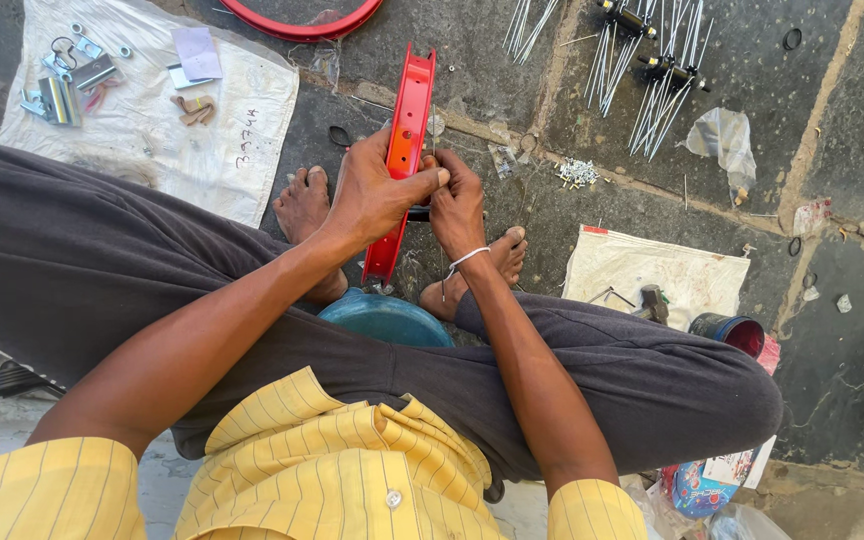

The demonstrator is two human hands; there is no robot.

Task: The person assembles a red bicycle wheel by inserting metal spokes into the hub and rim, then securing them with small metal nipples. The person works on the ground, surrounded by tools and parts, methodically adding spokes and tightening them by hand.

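A red wheel rim [410, 110] stands on edge between my bare feet, running away from me across the stone floor. My left hand [372, 190] wraps around the rim near its middle. My right hand [457, 205], with a white band at the wrist, presses against the rim's right side with fingers pinched on a thin metal spoke that hangs down from them. Both hands touch each other at the rim. A blue round stool [384, 318] shows beneath my legs.
A second red rim [302, 25] lies at the top. Bundles of spokes with black hubs [652, 60] lie top right, small nipples [577, 172] beside them. White cloths hold metal parts [62, 90] and a hammer [652, 300]. A dark tin [730, 330] stands right.
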